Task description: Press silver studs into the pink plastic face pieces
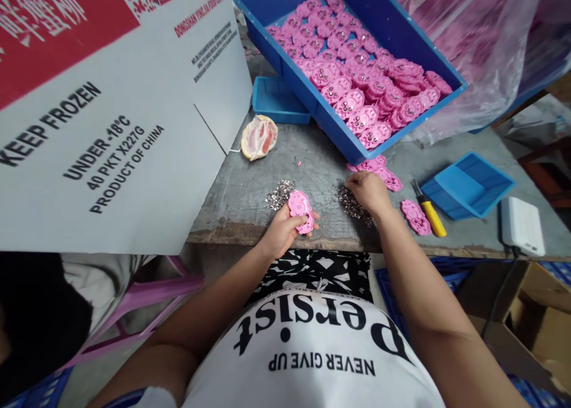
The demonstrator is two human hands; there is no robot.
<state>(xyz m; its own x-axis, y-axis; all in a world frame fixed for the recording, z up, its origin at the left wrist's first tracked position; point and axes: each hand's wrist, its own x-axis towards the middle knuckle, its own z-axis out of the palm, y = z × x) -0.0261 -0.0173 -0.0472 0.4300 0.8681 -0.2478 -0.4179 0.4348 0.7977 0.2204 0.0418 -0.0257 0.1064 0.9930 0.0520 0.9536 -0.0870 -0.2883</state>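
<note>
My left hand (285,226) grips a pink molded plastic piece (300,204), thumb across its lower part, above the table's front edge. Just behind it lies a small heap of shiny silver metal bits (281,194). My right hand (366,189) is closed at the fingertips over a darker pile of small metal bits (352,209); whatever is between the fingers is too small or hidden to make out. Beyond that hand, a few more pink pieces (388,179) lie by the big tray. Another pink piece (416,217) rests to its right, beside a yellow-handled tool (433,219).
A large blue tray (307,102) of pink pieces stands at the back, near a smaller blue tray (279,102). A carton (134,128) blocks the left. On the right are a blue bin (468,185) and a white box-shaped device (521,225). Clear plastic sheeting (486,69) hangs behind.
</note>
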